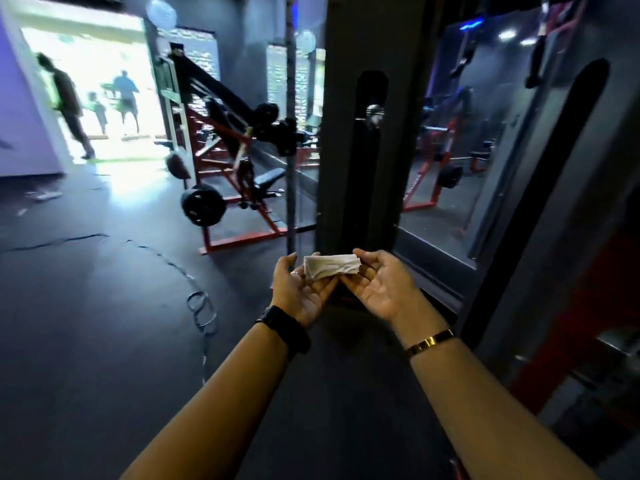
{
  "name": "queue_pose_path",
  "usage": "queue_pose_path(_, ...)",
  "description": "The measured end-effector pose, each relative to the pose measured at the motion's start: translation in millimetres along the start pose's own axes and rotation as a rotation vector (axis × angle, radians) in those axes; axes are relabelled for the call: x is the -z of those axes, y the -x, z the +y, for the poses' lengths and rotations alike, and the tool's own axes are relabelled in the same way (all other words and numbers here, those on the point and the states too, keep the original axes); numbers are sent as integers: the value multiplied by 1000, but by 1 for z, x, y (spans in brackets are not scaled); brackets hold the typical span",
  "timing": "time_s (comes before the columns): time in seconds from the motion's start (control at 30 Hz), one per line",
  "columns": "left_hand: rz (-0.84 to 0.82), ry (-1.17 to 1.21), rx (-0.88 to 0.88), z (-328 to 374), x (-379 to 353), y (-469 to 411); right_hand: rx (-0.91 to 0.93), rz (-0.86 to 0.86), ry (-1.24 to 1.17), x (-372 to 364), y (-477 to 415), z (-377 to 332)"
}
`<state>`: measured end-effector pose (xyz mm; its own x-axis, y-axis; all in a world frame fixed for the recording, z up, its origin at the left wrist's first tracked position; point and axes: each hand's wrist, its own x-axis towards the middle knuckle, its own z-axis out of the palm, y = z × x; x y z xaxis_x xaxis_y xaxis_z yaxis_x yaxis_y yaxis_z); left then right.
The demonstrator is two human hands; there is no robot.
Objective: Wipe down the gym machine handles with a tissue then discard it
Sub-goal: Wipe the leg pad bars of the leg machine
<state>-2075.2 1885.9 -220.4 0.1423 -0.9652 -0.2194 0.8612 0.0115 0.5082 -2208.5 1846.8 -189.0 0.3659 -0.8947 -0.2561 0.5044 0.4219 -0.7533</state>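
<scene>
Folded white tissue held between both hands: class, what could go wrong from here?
1. The folded white tissue is held only at its ends by the left hand and right hand; it might slip and fall.
2. A grey looped cable lies on the dark floor to the left; stepping there could cause a trip.

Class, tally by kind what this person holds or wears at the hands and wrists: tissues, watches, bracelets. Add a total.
tissue: 1
black watch: 1
gold bracelet: 1
Total: 3
</scene>
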Motion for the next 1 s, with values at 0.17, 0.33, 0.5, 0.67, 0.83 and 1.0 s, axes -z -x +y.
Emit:
queue_pose_path(0.17, 106, 47, -170, 65, 53, 35, -103, -125, 81, -71, -12, 56)
queue_pose_path(0.33, 237, 84, -306, 136, 108, 90, -215, -265, 115, -151, -8, 123)
queue_pose_path(0.5, 369, 116, -432, 210, 172, 159, -327, -400, 159, -238, 11, 205)
queue_pose_path(0.67, 478, 132, -574, 282, 236, 241, -446, -539, 180, -324, 46, 295)
queue_pose_path(0.83, 547, 135, -691, 334, 290, 311, -530, -636, 184, -392, 82, 371)
queue_pose_path(1.0, 604, 175, -774, 367, 331, 354, -597, -715, 211, -439, 103, 425)
